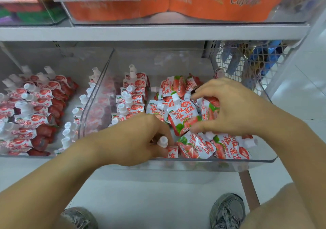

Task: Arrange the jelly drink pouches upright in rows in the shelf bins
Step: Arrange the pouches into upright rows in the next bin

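Note:
Two clear shelf bins hold red-and-white strawberry jelly pouches with white caps. The left bin (53,155) is filled with rows of pouches (35,105). In the right bin (264,160) one upright row (131,98) runs along its left side, and loose pouches (202,145) lie jumbled on the right. My left hand (141,137) grips a white-capped pouch (165,144) near the bin's front. My right hand (229,105) is curled over the heap, its fingers around a pouch (210,110) beside another upright one (183,117).
A grey shelf board (158,32) hangs just above the bins, carrying orange snack bags (194,2) in clear boxes. A wire mesh basket (247,61) stands at the right. My shoes (227,211) are on the white floor below.

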A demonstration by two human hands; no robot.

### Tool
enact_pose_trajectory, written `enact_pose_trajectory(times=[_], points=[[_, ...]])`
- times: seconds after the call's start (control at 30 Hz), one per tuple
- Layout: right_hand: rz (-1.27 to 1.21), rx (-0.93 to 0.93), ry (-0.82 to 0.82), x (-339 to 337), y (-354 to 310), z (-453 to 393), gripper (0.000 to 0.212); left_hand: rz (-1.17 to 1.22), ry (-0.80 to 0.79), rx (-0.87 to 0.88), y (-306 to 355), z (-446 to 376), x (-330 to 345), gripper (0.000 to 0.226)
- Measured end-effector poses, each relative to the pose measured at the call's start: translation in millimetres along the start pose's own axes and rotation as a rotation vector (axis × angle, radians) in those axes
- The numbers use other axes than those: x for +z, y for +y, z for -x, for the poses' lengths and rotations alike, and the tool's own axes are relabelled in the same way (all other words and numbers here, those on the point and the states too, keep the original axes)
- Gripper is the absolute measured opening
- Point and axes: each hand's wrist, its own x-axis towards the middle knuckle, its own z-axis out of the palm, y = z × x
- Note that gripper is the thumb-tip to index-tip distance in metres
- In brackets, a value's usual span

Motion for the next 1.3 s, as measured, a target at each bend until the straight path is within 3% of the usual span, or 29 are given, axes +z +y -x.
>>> enact_pose_trajectory(times=[0.13,0.23,0.37,0.5,0.67,0.73,0.83,0.9,0.97,1.17,1.3], points=[[0.156,0.06,-0.006,0.5,-1.3,-0.6,0.091,0.143,-0.059,-0.061,-2.6,-1.1,-5.7,0.01],[0.244,0.122,0.017,-5.8,8.4,-5.9,0.062,0.209,-0.08,-0.08,-0.5,-4.6,-5.1,0.013],[0.125,0.082,0.086,-6.4,12.9,-7.0,0.031,0.143,-0.027,-0.12,0.3,-0.1,-5.3,0.012],[0.033,0.015,0.319,-8.0,14.9,-1.8,0.007,-0.146,0.047,-0.132,1.4,6.2,-3.1,0.023],[-0.307,-0.022,0.656,-12.2,-8.1,6.5,0.006,-0.087,0.084,-0.051,1.6,5.7,1.0,0.02],[-0.511,0.069,0.603,-1.5,-20.1,3.4,0.008,0.033,0.045,-0.027,0.0,5.1,-1.4,0.021],[-0.754,0.169,0.314,24.6,-31.1,-4.6,0.016,0.144,-0.004,-0.021,-4.6,8.2,-6.8,0.024],[-0.919,0.206,0.105,34.9,-37.5,-7.4,0.026,0.126,-0.011,-0.014,-8.3,11.6,-9.1,0.019],[-0.99,0.209,-0.004,37.8,-41.3,-9.8,0.035,0.069,0.007,-0.007,-10.4,14.8,-8.5,0.019],[-0.891,0.076,-0.046,34.4,-36.2,-6.3,0.03,0.048,0.122,-0.015,-9.2,23.4,-13.2,0.03],[-0.765,0.006,-0.058,40.6,-34.9,-6.0,0.035,-0.037,0.169,-0.002,-11.9,29.7,-17.2,0.02]])
